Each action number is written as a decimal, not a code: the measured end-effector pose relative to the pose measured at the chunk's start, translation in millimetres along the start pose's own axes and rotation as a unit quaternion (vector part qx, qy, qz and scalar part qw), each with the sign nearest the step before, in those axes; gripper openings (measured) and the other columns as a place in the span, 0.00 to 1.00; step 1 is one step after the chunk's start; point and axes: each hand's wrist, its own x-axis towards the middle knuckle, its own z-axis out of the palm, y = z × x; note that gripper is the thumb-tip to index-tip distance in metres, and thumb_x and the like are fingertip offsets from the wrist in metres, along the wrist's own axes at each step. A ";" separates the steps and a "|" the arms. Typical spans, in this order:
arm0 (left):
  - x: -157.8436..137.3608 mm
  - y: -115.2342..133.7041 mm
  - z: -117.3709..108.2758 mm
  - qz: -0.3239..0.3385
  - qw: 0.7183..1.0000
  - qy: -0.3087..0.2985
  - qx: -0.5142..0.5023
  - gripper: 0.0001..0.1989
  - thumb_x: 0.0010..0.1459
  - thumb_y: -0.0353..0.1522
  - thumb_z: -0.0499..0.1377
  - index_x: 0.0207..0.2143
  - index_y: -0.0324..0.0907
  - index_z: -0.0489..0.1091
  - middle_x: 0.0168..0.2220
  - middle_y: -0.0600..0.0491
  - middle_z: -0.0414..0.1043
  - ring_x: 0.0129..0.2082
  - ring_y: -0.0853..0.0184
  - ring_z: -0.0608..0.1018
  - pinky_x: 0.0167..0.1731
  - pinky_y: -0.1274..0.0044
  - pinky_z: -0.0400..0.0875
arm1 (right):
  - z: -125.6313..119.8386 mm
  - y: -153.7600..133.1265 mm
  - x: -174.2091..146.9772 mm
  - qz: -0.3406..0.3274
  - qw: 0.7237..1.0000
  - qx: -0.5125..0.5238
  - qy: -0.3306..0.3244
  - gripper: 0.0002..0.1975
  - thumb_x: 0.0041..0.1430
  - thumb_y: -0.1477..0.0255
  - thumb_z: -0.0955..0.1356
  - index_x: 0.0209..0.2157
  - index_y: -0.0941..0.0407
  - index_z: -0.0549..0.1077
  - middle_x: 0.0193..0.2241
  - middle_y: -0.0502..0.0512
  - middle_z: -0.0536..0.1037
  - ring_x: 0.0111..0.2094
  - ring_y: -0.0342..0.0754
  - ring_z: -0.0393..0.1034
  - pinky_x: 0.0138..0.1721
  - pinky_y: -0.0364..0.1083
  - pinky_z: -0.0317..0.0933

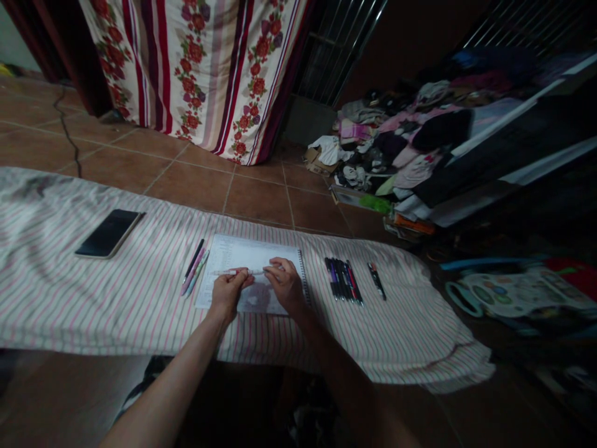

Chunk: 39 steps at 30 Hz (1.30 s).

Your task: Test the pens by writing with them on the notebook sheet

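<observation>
Over an open spiral notebook, both hands hold one slim, pale pen level. My left hand pinches it near the middle, and its whitish end sticks out to the left. My right hand has its fingertips closed at the pen's right end. Left of the notebook lie a few pens, one dark, one pink and one light green. To the right, several dark pens lie side by side in a row, and another dark pen lies apart from them.
A striped cloth covers the long surface. Toward its left end lies a dark-screened phone or tablet. Beyond are a tiled floor, a floral curtain and a heap of clothes. A colourful plastic item stands at the right.
</observation>
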 end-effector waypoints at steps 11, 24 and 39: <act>-2.4 8.6 -3.9 -0.003 1.000 0.007 -0.007 0.11 0.38 0.29 0.66 0.26 0.33 0.70 0.23 0.54 0.72 0.24 0.73 0.76 0.35 0.80 0.72 | -3.4 0.9 -2.8 0.025 1.000 0.004 -0.013 0.08 0.54 0.76 0.64 0.33 0.56 0.75 0.36 0.57 0.72 0.39 0.49 0.65 0.42 0.49 0.63; -1.0 13.0 -6.9 0.004 1.000 0.026 -0.004 0.11 0.37 0.29 0.66 0.26 0.33 0.70 0.22 0.54 0.71 0.23 0.71 0.76 0.30 0.79 0.73 | -5.6 10.1 -14.7 0.015 0.998 -0.058 -0.008 0.07 0.54 0.75 0.65 0.31 0.55 0.75 0.39 0.58 0.70 0.40 0.49 0.63 0.40 0.49 0.63; -2.4 13.7 -5.1 0.002 1.000 0.028 0.007 0.09 0.39 0.28 0.65 0.25 0.33 0.70 0.22 0.54 0.71 0.23 0.71 0.76 0.32 0.79 0.73 | 6.0 17.9 -21.6 0.018 0.998 -0.061 0.023 0.08 0.55 0.72 0.64 0.35 0.55 0.74 0.41 0.60 0.69 0.43 0.52 0.61 0.42 0.53 0.63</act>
